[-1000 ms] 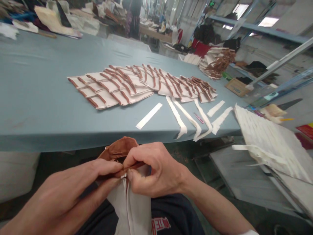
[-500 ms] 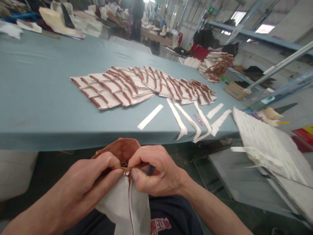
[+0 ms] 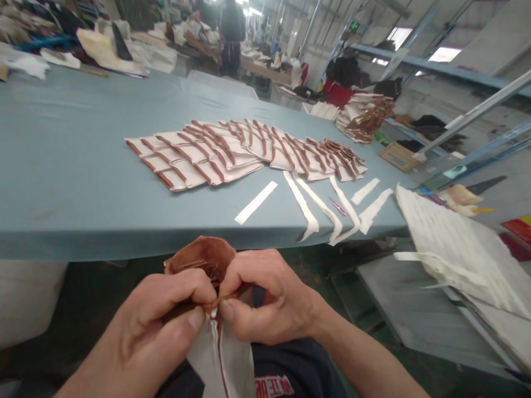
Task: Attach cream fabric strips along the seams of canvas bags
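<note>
Cream-and-brown fabric piece [image 3: 238, 356], head view: in both hands, over a dark-clothed lap [image 3: 307, 365] with red-and-white lettering, just in front of the near edge of the tabletop [image 3: 83, 171]; brown end uppermost and gaping, cream body hanging below, seam down the middle. Left hand [image 3: 160, 326]: thumb and forefinger closed in a pinch on the brown edge, just left of the seam top. Right hand [image 3: 269, 298]: likewise pinching the same edge, just right of the seam, fingertips near those of the left.

On the blue-grey tabletop: overlapping row of cream pieces [image 3: 257, 145] with brown bands; one straight white strip [image 3: 256, 203], lying apart; several longer pale strips [image 3: 305, 207], some over the near edge; small purple tool [image 3: 338, 207] between strips; at the far right, stack of cream-and-brown pieces [image 3: 360, 113]. Right of the tabletop: board covered in pale strips [image 3: 452, 232]. Background: standing person [image 3: 232, 38], blurred.
</note>
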`<state>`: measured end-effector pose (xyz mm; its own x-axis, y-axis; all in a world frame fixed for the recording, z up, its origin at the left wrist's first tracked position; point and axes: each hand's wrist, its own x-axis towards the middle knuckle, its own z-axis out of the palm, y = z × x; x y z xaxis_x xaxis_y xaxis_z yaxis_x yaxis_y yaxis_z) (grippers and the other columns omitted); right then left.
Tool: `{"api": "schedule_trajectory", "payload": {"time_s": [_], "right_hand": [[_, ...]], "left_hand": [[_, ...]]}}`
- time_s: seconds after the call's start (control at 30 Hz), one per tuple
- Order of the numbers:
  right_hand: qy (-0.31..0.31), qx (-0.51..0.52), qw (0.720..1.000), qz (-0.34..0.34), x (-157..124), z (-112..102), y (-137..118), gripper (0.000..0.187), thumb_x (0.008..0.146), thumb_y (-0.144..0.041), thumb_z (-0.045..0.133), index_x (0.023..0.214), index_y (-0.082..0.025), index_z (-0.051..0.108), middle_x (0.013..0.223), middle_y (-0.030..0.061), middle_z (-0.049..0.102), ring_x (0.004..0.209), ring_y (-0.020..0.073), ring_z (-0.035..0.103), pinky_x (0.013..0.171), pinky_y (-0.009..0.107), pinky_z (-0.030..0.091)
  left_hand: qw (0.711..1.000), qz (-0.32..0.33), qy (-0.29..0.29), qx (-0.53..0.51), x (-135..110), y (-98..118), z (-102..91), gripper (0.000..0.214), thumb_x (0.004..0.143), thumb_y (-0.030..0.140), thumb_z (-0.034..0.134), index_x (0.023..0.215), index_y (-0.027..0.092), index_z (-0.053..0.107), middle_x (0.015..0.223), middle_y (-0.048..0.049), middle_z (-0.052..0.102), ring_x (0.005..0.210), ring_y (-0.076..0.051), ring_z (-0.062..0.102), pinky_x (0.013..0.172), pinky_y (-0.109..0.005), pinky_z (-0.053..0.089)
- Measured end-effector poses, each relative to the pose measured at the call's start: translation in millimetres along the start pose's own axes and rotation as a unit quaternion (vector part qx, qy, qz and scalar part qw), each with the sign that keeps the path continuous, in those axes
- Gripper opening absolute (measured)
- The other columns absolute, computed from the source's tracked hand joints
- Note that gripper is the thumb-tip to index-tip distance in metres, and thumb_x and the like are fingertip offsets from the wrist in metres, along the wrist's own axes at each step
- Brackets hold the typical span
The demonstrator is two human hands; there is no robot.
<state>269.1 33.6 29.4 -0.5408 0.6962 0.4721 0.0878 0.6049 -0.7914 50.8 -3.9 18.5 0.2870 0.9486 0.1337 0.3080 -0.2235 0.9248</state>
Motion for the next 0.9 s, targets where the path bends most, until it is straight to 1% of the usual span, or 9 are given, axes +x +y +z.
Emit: {"api": "schedule_trajectory", "payload": {"time_s": [0.1, 0.2, 0.33, 0.43, 0.6, 0.7, 0.77, 0.83, 0.9], "right_hand": [[-0.038, 0.113, 0.986, 0.119, -1.4, 1.4, 1.4, 0.016, 0.086, -0.021, 0.067, 0.074, -0.021, 0.056, 0.070, -0.0051, 0.057, 0.059, 0.0076, 0.049, 0.056, 0.019, 0.041], [-0.052, 0.145, 0.976, 0.151, -2.4, 1.8, 4.8, 0.019, 0.088, -0.026, 0.071, 0.076, -0.021, 0.057, 0.069, -0.0051, 0.056, 0.058, 0.0079, 0.047, 0.054, 0.020, 0.038], [-0.041, 0.150, 0.978, 0.137, -5.2, -0.2, 6.9, 0.021, 0.093, -0.029, 0.070, 0.077, -0.020, 0.059, 0.070, -0.0048, 0.058, 0.059, 0.0079, 0.049, 0.055, 0.019, 0.040], [-0.024, 0.086, 0.990, 0.112, -7.6, -4.1, 5.8, 0.017, 0.092, -0.025, 0.070, 0.077, -0.020, 0.062, 0.070, -0.0050, 0.060, 0.059, 0.0077, 0.051, 0.056, 0.019, 0.040], [-0.048, 0.025, 0.997, 0.048, -11.4, -11.9, 4.0, 0.009, 0.092, -0.017, 0.064, 0.084, -0.020, 0.066, 0.075, -0.0041, 0.067, 0.062, 0.0082, 0.054, 0.062, 0.019, 0.044], [-0.058, 0.005, 0.998, 0.029, -13.1, -16.8, 5.1, 0.005, 0.085, -0.016, 0.066, 0.088, -0.020, 0.068, 0.078, -0.0034, 0.070, 0.066, 0.0099, 0.059, 0.066, 0.021, 0.047], [-0.063, -0.013, 0.997, 0.040, -14.3, -21.2, 7.6, 0.002, 0.085, -0.019, 0.068, 0.086, -0.020, 0.068, 0.079, -0.0032, 0.071, 0.067, 0.0111, 0.060, 0.068, 0.023, 0.048], [-0.073, -0.029, 0.995, 0.053, -16.2, -26.0, 12.1, 0.006, 0.090, -0.023, 0.069, 0.084, -0.020, 0.068, 0.077, -0.0032, 0.070, 0.066, 0.0117, 0.059, 0.068, 0.024, 0.047], [-0.082, -0.047, 0.994, 0.058, -19.2, -29.1, 19.0, 0.014, 0.096, -0.026, 0.067, 0.083, -0.020, 0.069, 0.076, -0.0026, 0.069, 0.067, 0.0125, 0.058, 0.069, 0.025, 0.046]], "left_hand": [[0.979, -0.079, -0.027, -0.188, -4.7, -13.2, 9.3, 0.026, 0.090, 0.040, 0.065, 0.069, 0.025, 0.063, 0.066, 0.0050, 0.054, 0.059, -0.014, 0.049, 0.054, -0.021, 0.043], [0.953, -0.132, -0.056, -0.265, -5.1, -22.7, 14.6, 0.035, 0.096, 0.050, 0.066, 0.073, 0.023, 0.061, 0.069, 0.0050, 0.050, 0.059, -0.013, 0.042, 0.051, -0.021, 0.036], [0.979, -0.101, -0.067, -0.164, 2.6, -18.5, 9.7, 0.050, 0.105, 0.057, 0.063, 0.069, 0.022, 0.055, 0.067, 0.0052, 0.046, 0.060, -0.012, 0.040, 0.053, -0.021, 0.037], [0.992, -0.044, -0.101, -0.056, 11.7, -10.5, 0.3, 0.046, 0.106, 0.051, 0.063, 0.069, 0.023, 0.059, 0.067, 0.0047, 0.054, 0.058, -0.013, 0.046, 0.051, -0.020, 0.039], [0.985, 0.061, -0.140, 0.077, 17.6, -6.8, -10.9, 0.038, 0.108, 0.039, 0.060, 0.072, 0.025, 0.064, 0.066, 0.0054, 0.064, 0.056, -0.012, 0.057, 0.051, -0.019, 0.041], [0.979, 0.101, -0.115, 0.132, 11.9, -10.1, -11.3, 0.038, 0.107, 0.034, 0.059, 0.070, 0.025, 0.059, 0.060, 0.0070, 0.060, 0.050, -0.010, 0.055, 0.049, -0.021, 0.037], [0.975, 0.120, -0.086, 0.164, 5.2, -12.7, -10.7, 0.041, 0.105, 0.034, 0.058, 0.066, 0.025, 0.054, 0.054, 0.0080, 0.052, 0.045, -0.008, 0.048, 0.047, -0.023, 0.032], [0.976, 0.098, -0.053, 0.186, -3.4, -14.1, -10.4, 0.044, 0.105, 0.037, 0.056, 0.064, 0.024, 0.051, 0.053, 0.0080, 0.048, 0.043, -0.008, 0.043, 0.047, -0.025, 0.029], [0.980, 0.047, -0.016, 0.192, -12.7, -12.8, -10.5, 0.046, 0.104, 0.041, 0.055, 0.062, 0.024, 0.049, 0.053, 0.0073, 0.046, 0.045, -0.009, 0.042, 0.048, -0.026, 0.029]]}}
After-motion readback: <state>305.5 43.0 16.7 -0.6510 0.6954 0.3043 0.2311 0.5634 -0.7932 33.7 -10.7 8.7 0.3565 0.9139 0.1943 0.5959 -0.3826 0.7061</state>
